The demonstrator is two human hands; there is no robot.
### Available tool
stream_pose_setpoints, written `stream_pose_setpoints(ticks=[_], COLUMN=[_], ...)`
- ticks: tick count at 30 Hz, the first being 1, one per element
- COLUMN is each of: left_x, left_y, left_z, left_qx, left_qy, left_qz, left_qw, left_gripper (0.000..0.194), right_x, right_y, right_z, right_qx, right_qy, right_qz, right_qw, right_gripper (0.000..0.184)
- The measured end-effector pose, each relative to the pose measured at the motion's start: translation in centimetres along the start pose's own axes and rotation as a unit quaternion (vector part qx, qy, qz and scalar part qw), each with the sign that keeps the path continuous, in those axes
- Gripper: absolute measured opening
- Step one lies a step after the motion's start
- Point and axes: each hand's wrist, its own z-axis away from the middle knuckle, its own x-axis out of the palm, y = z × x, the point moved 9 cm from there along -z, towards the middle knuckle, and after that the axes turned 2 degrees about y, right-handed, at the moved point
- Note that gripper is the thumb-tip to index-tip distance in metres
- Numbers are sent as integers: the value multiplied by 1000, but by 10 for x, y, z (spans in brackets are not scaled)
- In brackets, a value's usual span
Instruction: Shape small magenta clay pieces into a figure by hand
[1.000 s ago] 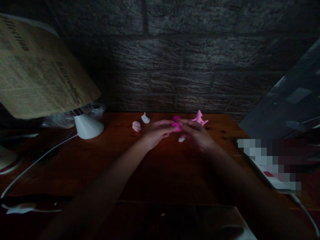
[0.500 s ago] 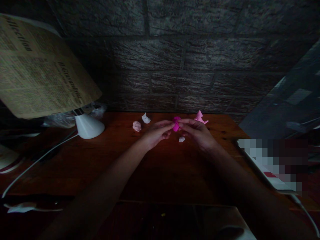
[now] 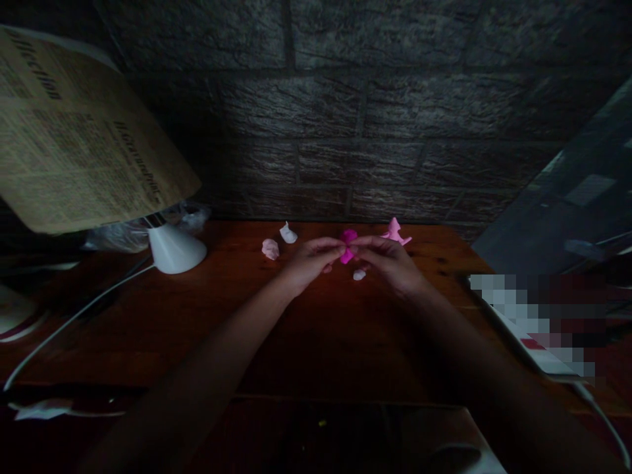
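Pinching magenta lump (image 3: 349,235), middle partly hidden.

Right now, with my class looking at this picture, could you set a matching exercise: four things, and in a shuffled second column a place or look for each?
Things
1. lamp
2. magenta piece
3. pink figure
4. wall

Places and looks
A. on the table, beyond the right hand
B. dark and rough, in a block pattern
C. has a shade printed like newspaper
D. pinched between the left hand and the right hand

Pairs: 1-C, 2-D, 3-A, 4-B
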Motion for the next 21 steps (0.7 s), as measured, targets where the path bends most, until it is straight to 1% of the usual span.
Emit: stream_pose_setpoints(ticks=[3, 5, 7, 11, 14, 17, 21], left_x=[-1, -1, 3, 14, 17, 18, 12], left_y=[-1, -1, -1, 2, 2, -2, -9], left_z=[1, 0, 0, 2, 3, 4, 3], left_qx=[2, 3, 1, -4, -13, -30, -68], left_qy=[11, 9, -14, -81, -101, -103, -67], left_qz=[-30, -32, -13, 23, 12, 11, 55], left_qw=[1000, 999, 1000, 996, 995, 994, 994], left_gripper=[18, 20, 23, 29, 28, 29, 29], right_x=[0, 0, 1, 4, 4, 4, -3], right_y=[-3, -6, -9, -12, -12, -13, -14], right_z=[1, 1, 2, 3, 3, 4, 2], right_qx=[-16, -26, -32, -39, -38, -47, -47], right_qy=[3, 5, 3, -4, -10, -5, 35], right_qz=[7, 16, 24, 21, 15, 10, 6], right_qw=[1000, 1000, 999, 999, 999, 999, 998], right_gripper=[22, 22, 21, 23, 25, 25, 25])
